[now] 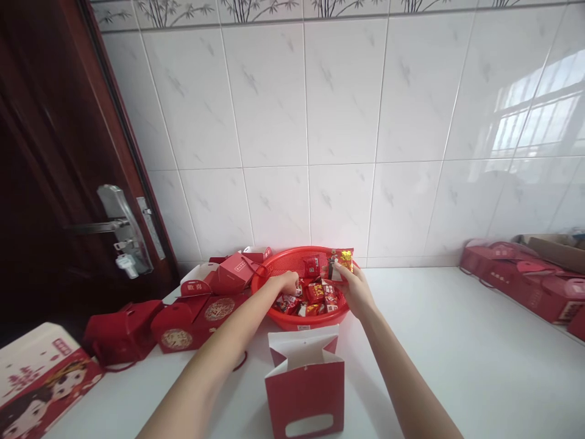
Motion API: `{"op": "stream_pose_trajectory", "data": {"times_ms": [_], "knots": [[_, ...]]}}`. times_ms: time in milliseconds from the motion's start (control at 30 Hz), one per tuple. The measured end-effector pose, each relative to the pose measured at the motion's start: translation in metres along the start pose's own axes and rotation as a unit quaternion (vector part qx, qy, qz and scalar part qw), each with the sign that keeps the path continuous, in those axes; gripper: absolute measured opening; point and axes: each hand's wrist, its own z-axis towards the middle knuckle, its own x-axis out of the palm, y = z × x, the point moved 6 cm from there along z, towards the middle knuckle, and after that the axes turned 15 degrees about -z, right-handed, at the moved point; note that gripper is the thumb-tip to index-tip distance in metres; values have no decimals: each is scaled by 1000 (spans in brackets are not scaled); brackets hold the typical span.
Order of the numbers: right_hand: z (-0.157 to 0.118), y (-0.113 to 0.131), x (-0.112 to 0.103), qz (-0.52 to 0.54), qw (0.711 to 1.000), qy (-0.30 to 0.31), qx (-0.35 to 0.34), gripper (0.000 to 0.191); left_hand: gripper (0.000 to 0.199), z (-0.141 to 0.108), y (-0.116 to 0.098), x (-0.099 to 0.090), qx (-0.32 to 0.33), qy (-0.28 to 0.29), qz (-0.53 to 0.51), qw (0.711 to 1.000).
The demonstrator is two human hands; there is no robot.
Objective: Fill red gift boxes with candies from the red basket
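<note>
A red plastic basket [292,326] stands against the tiled wall with several small wrapped snack packets [315,292] in it. My left hand [289,282] reaches over its left rim, fingers closed down among the packets; what they pinch is hard to make out. Over the basket's right side, my right hand [351,285] grips a red, black and gold snack packet [342,262] between thumb and fingers. Between my forearms, in front of the basket, an open red gift box [305,390] with a white inside stands upright, its top flaps raised.
Several folded red gift boxes [201,317] crowd the table's left side. A box with cartoon figures [41,378] lies at the far left, near a dark wooden door [46,152] with keys in its lock. More red boxes [521,280] line the right end of the white table [425,329].
</note>
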Motion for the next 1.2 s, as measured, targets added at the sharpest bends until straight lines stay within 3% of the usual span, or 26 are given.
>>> {"op": "stream_pose_trajectory", "data": {"times_ms": [133, 267, 367, 500, 633, 867, 1200], "knots": [[3, -3, -2, 9, 1000, -14, -16, 38, 33, -9, -25, -11, 102, -31, -107, 989], [8, -8, -8, 23, 997, -64, -22, 36, 39, -23, -55, -14, 190, -44, -230, 953], [10, -10, -11, 36, 995, -96, -21, 37, 49, -34, -74, -9, 237, -37, -337, 911], [8, -9, -10, 23, 996, -81, -15, 41, 43, -44, -89, 2, 260, -2, -475, 841], [5, -7, -8, 4, 998, -63, -21, 46, 39, -47, -88, 6, 232, -9, -498, 835], [5, -9, -12, 15, 991, -127, -38, 44, 38, -47, -85, 4, 211, -15, -546, 811], [2, -4, -7, -21, 994, -95, -44, 39, 42, -47, -92, 13, 224, 10, -500, 837]]}}
